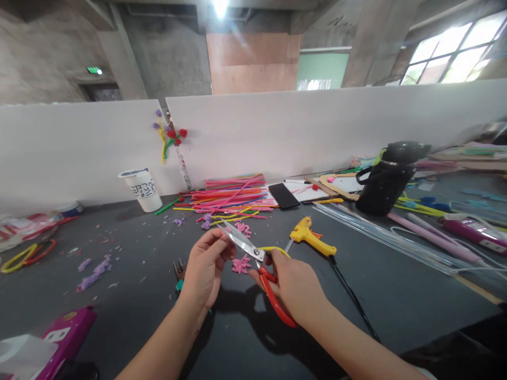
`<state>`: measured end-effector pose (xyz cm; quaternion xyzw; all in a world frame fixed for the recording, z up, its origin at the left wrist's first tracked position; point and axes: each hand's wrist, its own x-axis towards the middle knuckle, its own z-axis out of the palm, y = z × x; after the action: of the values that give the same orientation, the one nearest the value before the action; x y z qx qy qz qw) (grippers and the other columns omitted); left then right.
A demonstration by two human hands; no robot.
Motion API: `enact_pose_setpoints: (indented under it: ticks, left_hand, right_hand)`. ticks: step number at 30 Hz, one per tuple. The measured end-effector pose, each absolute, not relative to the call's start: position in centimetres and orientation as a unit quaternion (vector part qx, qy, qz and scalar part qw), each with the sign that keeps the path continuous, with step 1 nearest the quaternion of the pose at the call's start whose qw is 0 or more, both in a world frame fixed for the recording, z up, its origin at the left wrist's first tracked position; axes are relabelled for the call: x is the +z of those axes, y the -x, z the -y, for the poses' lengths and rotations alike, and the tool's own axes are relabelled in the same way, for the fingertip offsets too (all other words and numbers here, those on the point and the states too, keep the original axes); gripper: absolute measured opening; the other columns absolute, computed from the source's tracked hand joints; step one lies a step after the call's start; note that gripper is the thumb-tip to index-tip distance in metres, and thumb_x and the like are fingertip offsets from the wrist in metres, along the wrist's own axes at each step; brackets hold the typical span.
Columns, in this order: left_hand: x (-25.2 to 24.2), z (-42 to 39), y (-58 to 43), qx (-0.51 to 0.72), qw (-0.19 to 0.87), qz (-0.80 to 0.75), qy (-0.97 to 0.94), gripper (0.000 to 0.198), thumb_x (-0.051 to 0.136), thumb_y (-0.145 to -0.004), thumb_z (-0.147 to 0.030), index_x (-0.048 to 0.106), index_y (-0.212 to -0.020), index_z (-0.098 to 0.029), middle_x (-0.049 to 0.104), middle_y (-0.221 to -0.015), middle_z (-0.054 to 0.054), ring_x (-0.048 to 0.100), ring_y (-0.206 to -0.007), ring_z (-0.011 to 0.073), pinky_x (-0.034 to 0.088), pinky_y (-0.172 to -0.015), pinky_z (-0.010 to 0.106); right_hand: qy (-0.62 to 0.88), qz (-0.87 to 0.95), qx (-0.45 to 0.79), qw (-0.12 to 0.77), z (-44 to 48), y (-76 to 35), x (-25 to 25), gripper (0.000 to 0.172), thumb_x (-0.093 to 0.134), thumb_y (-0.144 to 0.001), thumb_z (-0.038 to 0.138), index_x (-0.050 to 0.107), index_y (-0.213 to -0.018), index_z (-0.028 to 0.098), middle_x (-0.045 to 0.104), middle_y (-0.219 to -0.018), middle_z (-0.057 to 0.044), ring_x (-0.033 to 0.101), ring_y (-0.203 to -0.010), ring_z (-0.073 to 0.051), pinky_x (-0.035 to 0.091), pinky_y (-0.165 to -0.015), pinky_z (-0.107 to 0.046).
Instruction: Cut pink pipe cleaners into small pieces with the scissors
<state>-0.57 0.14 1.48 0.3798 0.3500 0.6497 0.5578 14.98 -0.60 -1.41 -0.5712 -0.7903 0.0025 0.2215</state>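
My right hand (293, 287) grips red-handled scissors (253, 256), blades parted and pointing up-left. My left hand (206, 269) is closed in a pinch right at the blades, holding something too small to make out. A yellow pipe cleaner (273, 249) curls by the scissors' pivot. A pink pipe-cleaner flower (241, 264) lies on the dark table (138, 274) just behind my hands.
A yellow glue gun (311, 237) with its black cord lies to the right. A pile of coloured pipe cleaners (233, 198), a phone (283, 195), a paper cup (141, 190), a black flask (386, 179), pliers (179, 272) and a white partition (277, 126) surround the work spot.
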Motion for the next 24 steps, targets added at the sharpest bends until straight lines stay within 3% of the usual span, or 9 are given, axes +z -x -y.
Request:
enact_pose_setpoints:
  ticks: [24]
  left_hand:
    - [0.8, -0.5, 0.6, 0.704, 0.509, -0.325, -0.374, 0.004, 0.056, -0.071, -0.015, 0.055, -0.067, -0.015, 0.051, -0.061, -0.003, 0.045, -0.054, 0.0053, 0.036, -0.054, 0.017]
  right_hand:
    - [0.574, 0.795, -0.022, 0.194, 0.5, -13.7, -1.6, 0.038, 0.032, -0.082, 0.052, 0.05, -0.075, 0.018, 0.062, -0.062, -0.004, 0.059, -0.055, -0.018, 0.025, -0.047, -0.026]
